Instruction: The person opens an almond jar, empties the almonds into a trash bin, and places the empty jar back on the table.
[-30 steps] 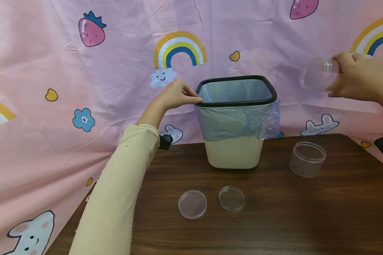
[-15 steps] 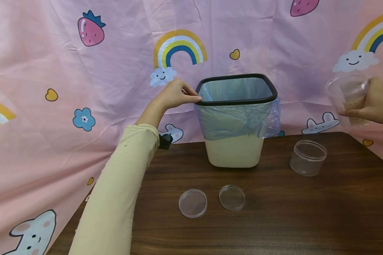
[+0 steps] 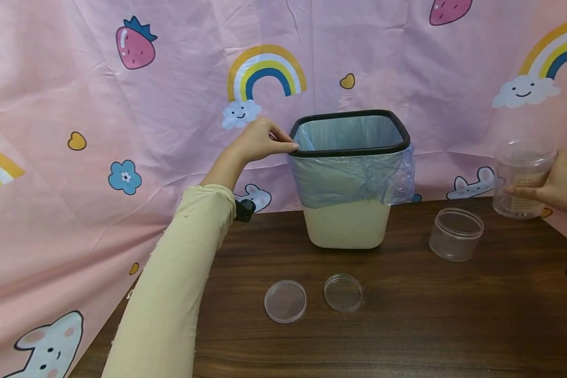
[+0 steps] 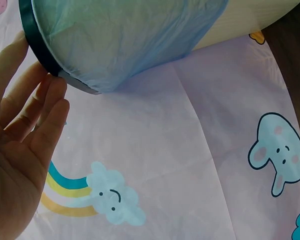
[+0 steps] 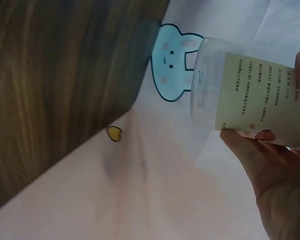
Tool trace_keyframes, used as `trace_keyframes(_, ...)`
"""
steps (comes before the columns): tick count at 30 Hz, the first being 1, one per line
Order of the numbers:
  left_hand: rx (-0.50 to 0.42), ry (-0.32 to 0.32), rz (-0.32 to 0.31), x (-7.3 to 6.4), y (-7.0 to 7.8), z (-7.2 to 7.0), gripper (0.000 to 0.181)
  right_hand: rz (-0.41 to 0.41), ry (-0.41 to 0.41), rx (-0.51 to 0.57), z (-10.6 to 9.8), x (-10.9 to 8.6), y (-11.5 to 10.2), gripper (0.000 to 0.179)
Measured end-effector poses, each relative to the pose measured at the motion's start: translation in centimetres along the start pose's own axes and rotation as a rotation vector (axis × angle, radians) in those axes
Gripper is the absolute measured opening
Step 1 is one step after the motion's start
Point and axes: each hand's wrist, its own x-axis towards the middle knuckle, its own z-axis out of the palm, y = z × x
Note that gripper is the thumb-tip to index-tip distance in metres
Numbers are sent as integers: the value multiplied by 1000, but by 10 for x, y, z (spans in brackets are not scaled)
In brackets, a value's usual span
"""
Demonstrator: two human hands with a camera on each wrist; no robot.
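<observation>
At its front left corner, the black rim of a cream trash bin (image 3: 347,226) is pinched by my left hand (image 3: 262,140). A thin blue bag lines the bin and folds over its outside; in the left wrist view, the fingers lie against the dark rim (image 4: 37,42). My right hand (image 3: 564,184) grips a clear plastic jar (image 3: 520,157) from the side, upright and lidless, at the table's far right corner. A printed label (image 5: 262,95) shows on it in the right wrist view. Whether the jar touches the table cannot be told.
A second clear jar (image 3: 455,244) stands open on the dark wooden table (image 3: 406,325), right of the bin. Two clear round lids, a left lid (image 3: 285,302) and a right lid (image 3: 343,293), lie in front of the bin. A patterned pink cloth (image 3: 179,79) hangs behind.
The jar in my right hand has gone from tilted near the bin's right side to upright, moving right and down towards the table. My left hand has stayed on the rim.
</observation>
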Motion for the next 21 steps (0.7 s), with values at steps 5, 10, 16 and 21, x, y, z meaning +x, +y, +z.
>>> trace_keyframes(5,-2,2,-11,-1,0,1,28,53,7,27,7,-8,7,77)
trace_keyframes(10,0,9,-9,-1,0,2,27,29,20,32,13,-15,11,75)
trace_keyframes(16,-2,15,2,-2,-1,2,27,36,38,104,27,-26,17,76)
trace_keyframes(21,-5,19,22,-2,-1,2,25,133,18,56,35,-37,22,88)
